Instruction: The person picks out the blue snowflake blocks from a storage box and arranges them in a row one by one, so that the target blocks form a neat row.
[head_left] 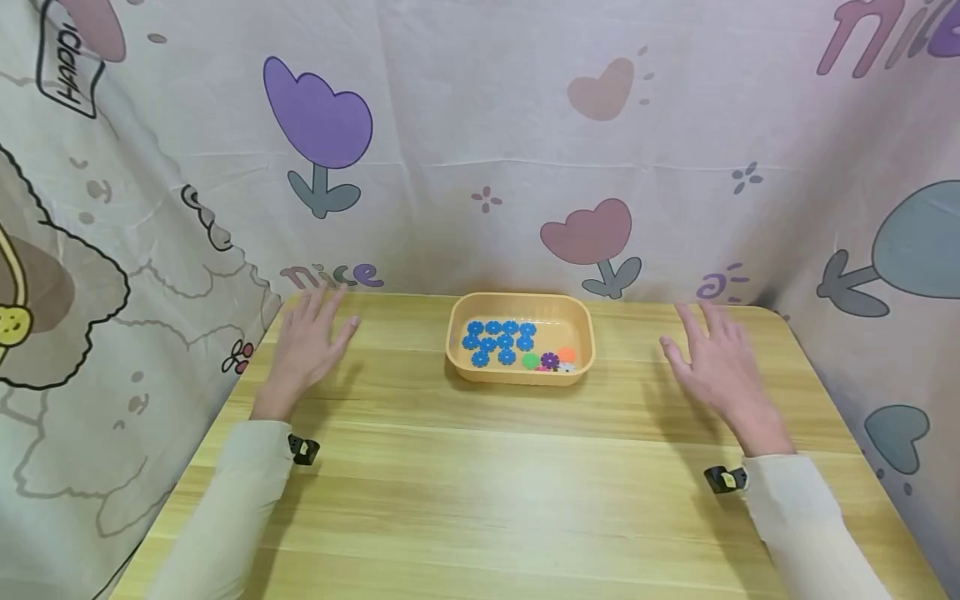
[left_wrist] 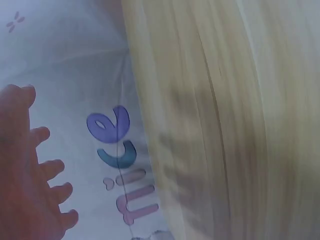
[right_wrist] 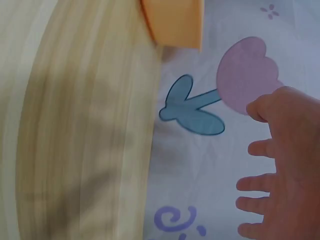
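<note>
My left hand (head_left: 306,346) hovers over the table's left side, palm down, fingers spread, holding nothing. On the right side my right hand (head_left: 718,358) is held the same way with nothing in it. Between them, at the table's back edge, stands a yellow plastic basket (head_left: 521,377). Inside it several blue flower-shaped discs (head_left: 506,342) lie grouped to the left. A green disc (head_left: 531,361), a purple disc (head_left: 550,360), an orange disc (head_left: 566,355) and a white disc (head_left: 567,367) sit in its front right corner, with a bit of pink partly hidden by the rim.
The wood-grain table (head_left: 480,483) reaches back to a printed curtain (head_left: 465,125), which also hangs along both sides. Small black cameras (head_left: 303,450) are worn at both wrists. In the right wrist view, one end of the basket (right_wrist: 177,22) shows at the top.
</note>
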